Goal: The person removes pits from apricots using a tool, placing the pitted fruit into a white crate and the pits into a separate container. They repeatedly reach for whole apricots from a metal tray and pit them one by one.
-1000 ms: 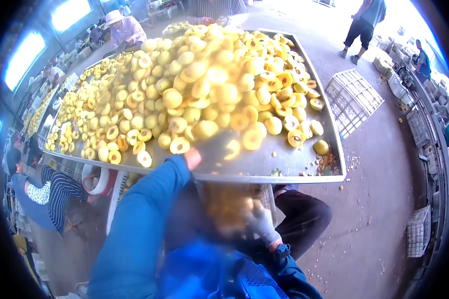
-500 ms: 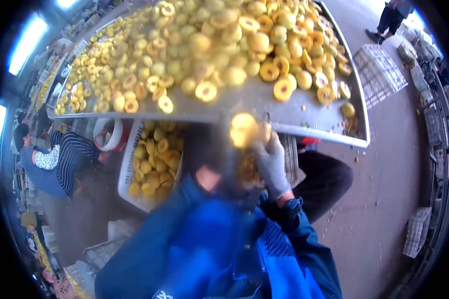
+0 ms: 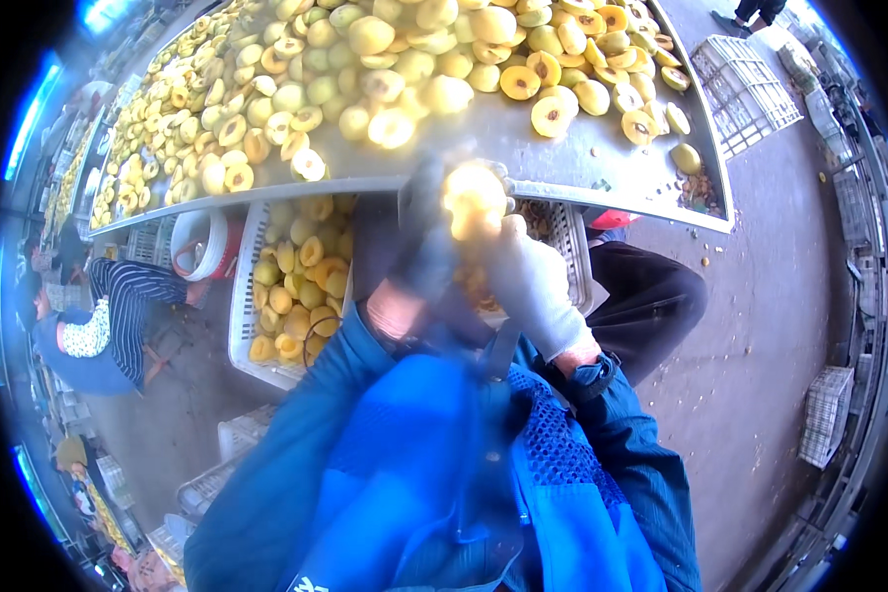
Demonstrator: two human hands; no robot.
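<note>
My left hand (image 3: 426,222), in a dark glove, grips a pale yellow fruit (image 3: 472,197) at the tray's front edge; a blurred patch hides its detail. My right hand (image 3: 531,271), in a white glove, is closed beside the fruit, and what it holds is too blurred to make out. Beyond them a steel tray (image 3: 582,173) carries heaped halved yellow fruit (image 3: 550,115). Below its edge, left of my hands, a white crate (image 3: 242,331) holds fruit (image 3: 296,321). Another crate (image 3: 572,252) sits under my right hand, partly hidden.
A person (image 3: 118,326) in striped trousers sits at left beside a white bucket (image 3: 199,259) with red behind it. Another person's legs (image 3: 757,14) show at top right. White crates (image 3: 745,94) stand right of the tray, another (image 3: 824,414) lower right, among scattered bits on the floor.
My left hand came back from the tray toward my body and now holds a fruit. My right hand rose to meet it. The view tilted down, so the tray sits higher in frame.
</note>
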